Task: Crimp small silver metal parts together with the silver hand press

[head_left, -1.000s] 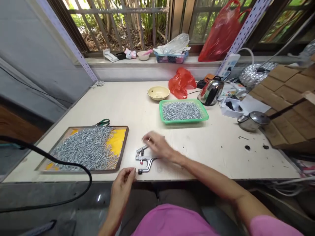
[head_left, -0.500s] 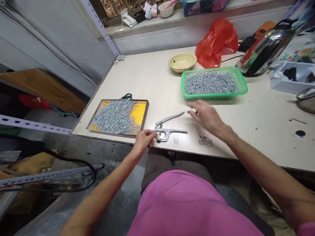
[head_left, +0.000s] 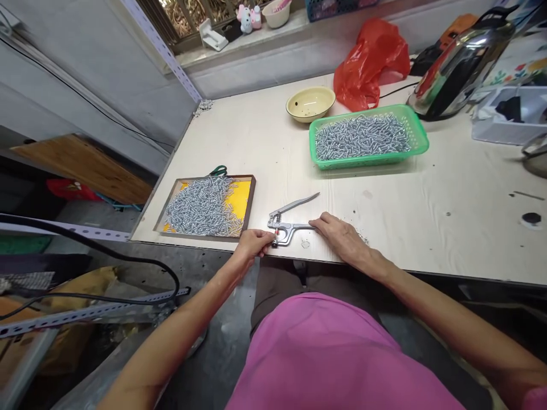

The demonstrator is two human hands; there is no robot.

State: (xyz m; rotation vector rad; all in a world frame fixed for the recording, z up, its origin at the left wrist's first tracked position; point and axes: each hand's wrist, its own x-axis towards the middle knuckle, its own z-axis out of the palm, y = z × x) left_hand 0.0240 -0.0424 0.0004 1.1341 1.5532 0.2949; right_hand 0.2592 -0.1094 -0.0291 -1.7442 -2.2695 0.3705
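Note:
Grey snap-fastener pliers [head_left: 294, 225] lie on the table near its front edge, handles spread apart and pointing right. At their jaw end, my left hand [head_left: 255, 242] is closed in a pinch; what its fingertips hold, if anything, is too small to make out. My right hand [head_left: 342, 238] has its fingers closed on the tip of the lower handle. The upper handle stands free. Left of the pliers, a shallow tray [head_left: 252, 208] with a yellow bottom carries a heap of small silvery metal pieces [head_left: 200, 206]. A green basket [head_left: 363, 163] farther back is full of similar pieces.
Behind the tray lie green-handled scissors [head_left: 219, 171]. A yellow bowl [head_left: 310, 105], a red plastic bag [head_left: 370, 62] and a metal kettle [head_left: 464, 62] stand toward the back. At the right are a grey bin [head_left: 504, 131] and a small black round item [head_left: 531, 218].
My right hand has come down and toward me from near the green basket onto the lower handle. My left hand stays at the jaws. The view has shifted slightly.

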